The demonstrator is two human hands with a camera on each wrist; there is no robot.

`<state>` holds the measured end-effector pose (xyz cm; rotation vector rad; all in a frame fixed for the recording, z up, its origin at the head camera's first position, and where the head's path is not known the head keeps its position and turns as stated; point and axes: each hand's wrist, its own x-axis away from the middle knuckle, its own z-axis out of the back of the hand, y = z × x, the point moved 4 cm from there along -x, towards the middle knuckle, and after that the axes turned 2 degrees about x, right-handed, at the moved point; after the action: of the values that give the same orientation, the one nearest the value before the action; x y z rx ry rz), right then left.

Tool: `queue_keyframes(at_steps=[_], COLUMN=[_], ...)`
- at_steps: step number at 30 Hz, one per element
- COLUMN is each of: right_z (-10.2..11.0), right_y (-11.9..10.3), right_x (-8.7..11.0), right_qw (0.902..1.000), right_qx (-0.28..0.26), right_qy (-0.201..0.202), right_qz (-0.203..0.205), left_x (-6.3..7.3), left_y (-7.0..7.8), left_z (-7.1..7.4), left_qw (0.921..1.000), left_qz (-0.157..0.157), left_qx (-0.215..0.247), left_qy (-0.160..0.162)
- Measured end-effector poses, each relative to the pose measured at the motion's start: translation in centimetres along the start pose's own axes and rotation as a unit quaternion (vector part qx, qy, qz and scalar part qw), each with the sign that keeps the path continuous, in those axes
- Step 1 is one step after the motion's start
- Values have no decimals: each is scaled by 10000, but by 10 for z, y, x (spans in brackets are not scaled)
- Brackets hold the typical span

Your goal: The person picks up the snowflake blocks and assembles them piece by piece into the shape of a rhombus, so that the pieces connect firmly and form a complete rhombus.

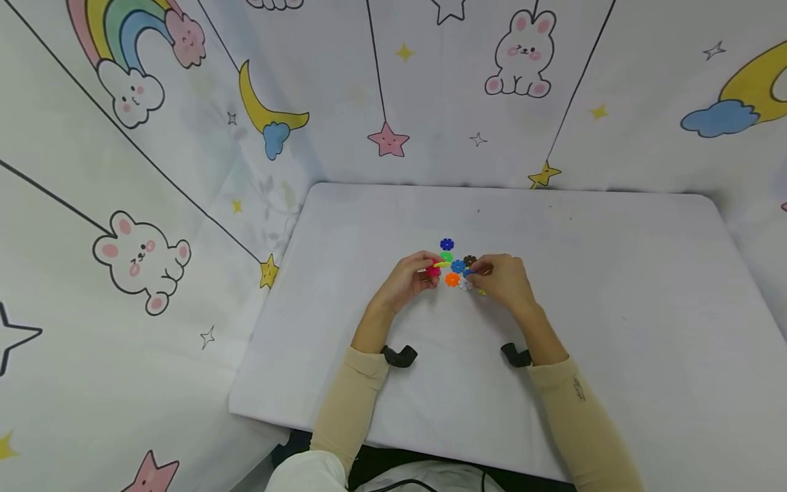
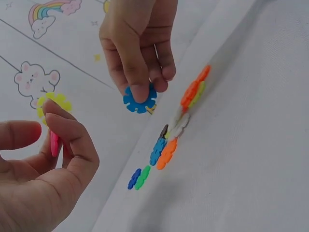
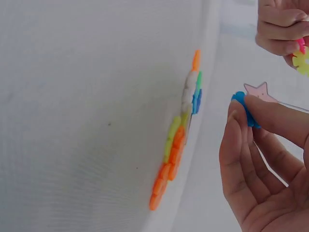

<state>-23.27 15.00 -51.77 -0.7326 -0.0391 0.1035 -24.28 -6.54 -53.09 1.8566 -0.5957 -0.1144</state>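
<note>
Fingers of my left hand (image 1: 408,279) hold a pink notched plastic disc (image 2: 54,143), and a yellow notched disc (image 2: 60,102) is attached to it at an angle. My right hand (image 1: 507,279) pinches a blue notched disc (image 2: 140,101) between thumb and fingers. Both hands are raised over the table, facing each other, and their pieces stay apart. Loose discs lie on the table between and below the hands: a dark blue disc (image 1: 447,244), a green disc (image 1: 447,257), an orange disc (image 1: 452,279), a brown disc (image 1: 470,260) and several others, some partly hidden by the right hand.
A white cloth covers the table (image 1: 615,307). Behind and to the left stand white fabric walls (image 1: 344,89) printed with bears, stars and moons. Dark wrist-worn devices (image 1: 401,357) sit near both cuffs.
</note>
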Motion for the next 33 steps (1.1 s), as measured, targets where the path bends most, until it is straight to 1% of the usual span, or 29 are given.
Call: queue_keyframes(at_steps=[7,10,13,19,26,33], right_z=[9,12,14,15,15,17], right_y=[-9,-13,-16,-18,-20,-26], right_x=[6,7,9,11,13,15], right_qw=[9981,9968,9960,9944,9891,9820], right_qx=[-309,-443,-553,-756,-1356,-1816], right_qy=[469,575,631,710,576,524], right_qz=[272,336,315,202,59,56], left_x=[2,2,2,2,1,-1], left_y=[4,4,3,3,1,-1], left_z=[-1,-1,0,-1,-1,0], left_qw=[10000,10000,10000,9999,9999,9999], left_qz=[-31,-26,-35,-28,-43,-138], left_qx=[19,21,38,99,65,-34], left_qy=[36,14,-20,-77,-65,-95])
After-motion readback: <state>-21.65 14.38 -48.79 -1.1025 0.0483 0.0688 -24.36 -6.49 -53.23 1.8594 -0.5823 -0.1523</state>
